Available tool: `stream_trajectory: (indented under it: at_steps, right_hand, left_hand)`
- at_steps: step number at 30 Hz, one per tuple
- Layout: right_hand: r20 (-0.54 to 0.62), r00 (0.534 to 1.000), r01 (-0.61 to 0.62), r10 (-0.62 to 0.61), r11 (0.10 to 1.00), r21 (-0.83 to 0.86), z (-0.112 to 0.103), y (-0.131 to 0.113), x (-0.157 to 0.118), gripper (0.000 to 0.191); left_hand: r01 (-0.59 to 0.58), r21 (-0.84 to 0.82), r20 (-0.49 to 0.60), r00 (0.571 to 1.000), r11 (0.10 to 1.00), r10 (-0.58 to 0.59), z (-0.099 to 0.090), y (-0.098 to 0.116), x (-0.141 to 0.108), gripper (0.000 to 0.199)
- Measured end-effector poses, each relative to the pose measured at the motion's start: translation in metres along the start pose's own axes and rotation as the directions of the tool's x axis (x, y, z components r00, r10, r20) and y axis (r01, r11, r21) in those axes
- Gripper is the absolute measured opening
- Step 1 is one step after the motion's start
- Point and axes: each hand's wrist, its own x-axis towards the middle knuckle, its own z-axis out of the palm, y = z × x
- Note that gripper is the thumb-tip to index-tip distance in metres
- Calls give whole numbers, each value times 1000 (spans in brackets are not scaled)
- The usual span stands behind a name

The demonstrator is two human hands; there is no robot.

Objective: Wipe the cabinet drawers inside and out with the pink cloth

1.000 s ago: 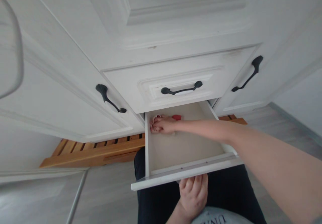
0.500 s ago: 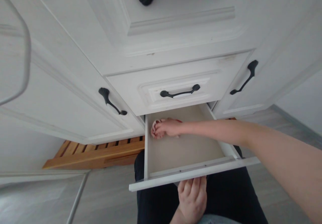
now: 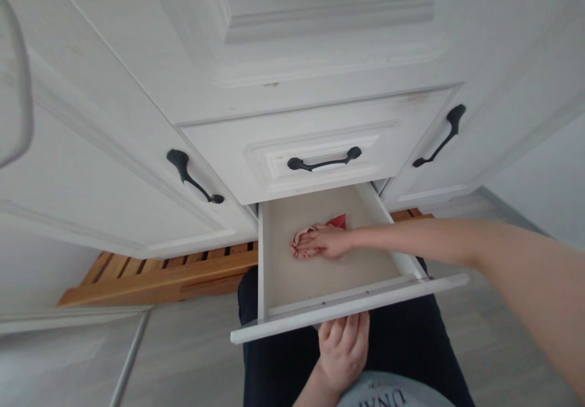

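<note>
An open white drawer [image 3: 283,291] with a beige bottom juts out of the white cabinet over my lap. Inside it, my right hand [image 3: 326,240] presses a red and white cloth [image 3: 338,220] against the drawer bottom, left of the middle; parts of the cloth show past the fingertips and behind the hand. My left hand [image 3: 343,346] is at the outside of the drawer front, its fingers curled against the panel from below. The fingertips of that hand are hidden behind the panel.
Above the open drawer is a closed drawer with a dark handle [image 3: 324,161]. Cabinet doors with dark handles [image 3: 194,178] flank it. A slatted wooden bench or rack [image 3: 159,279] is low at the left. At the far left a grey metal tube [image 3: 25,90] curves in.
My right hand has moved with the cloth from the drawer's left side toward its middle, and more red cloth shows. The view has shifted slightly. My left hand stays at the drawer front.
</note>
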Motion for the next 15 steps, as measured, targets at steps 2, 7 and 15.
stream_trajectory:
  at_steps: [2, 7, 15]
  right_hand:
    - [44, 994, 97, -104, 985, 142, 15, -24, -21, 61]
    - [72, 970, 168, -232, 856, 489, 0, -36, -45, 39]
    - [-280, 844, -279, 458, 820, 500, -95, 36, -23, 27]
  left_hand:
    - [1, 4, 17, 1000, 1000, -1, 0, -1, -1, 49]
    - [26, 9, -25, 999, 1000, -25, 3, 1, 1, 43]
    - [91, 6, -145, 985, 996, -89, 7, 6, 11, 34]
